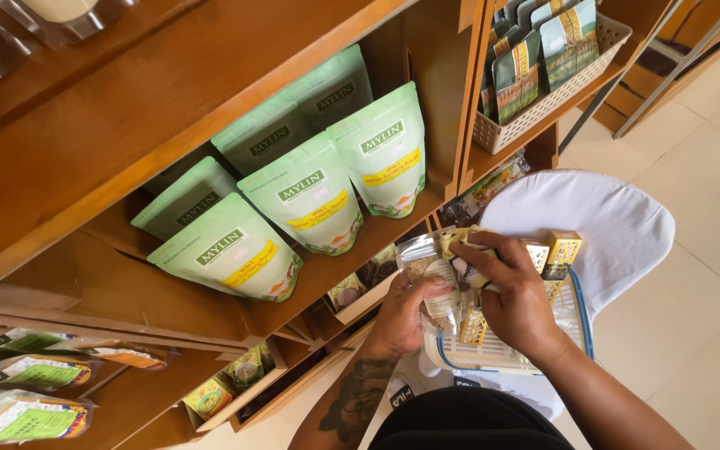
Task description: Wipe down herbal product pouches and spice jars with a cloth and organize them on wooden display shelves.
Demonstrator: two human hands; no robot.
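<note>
My left hand (402, 317) grips a clear pouch (433, 279) w/ grainy contents, fingers clamped. My right hand (514, 300) pinches shut on a small packet (470, 243) above the white basket (578, 312). Green bags (310, 196) on wooden shelf (168, 92), far left.

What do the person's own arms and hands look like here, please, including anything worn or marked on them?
Both hands are bare, with no gloves, rings or watch visible. The left hand leads into a forearm bearing a large dark tattoo. The right hand leads into an unmarked forearm. No sleeves reach either forearm.

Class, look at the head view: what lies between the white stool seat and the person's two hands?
A white plastic basket with a blue rim rests on the stool seat, under the left hand and right hand; yellow boxes stand in it.
</note>
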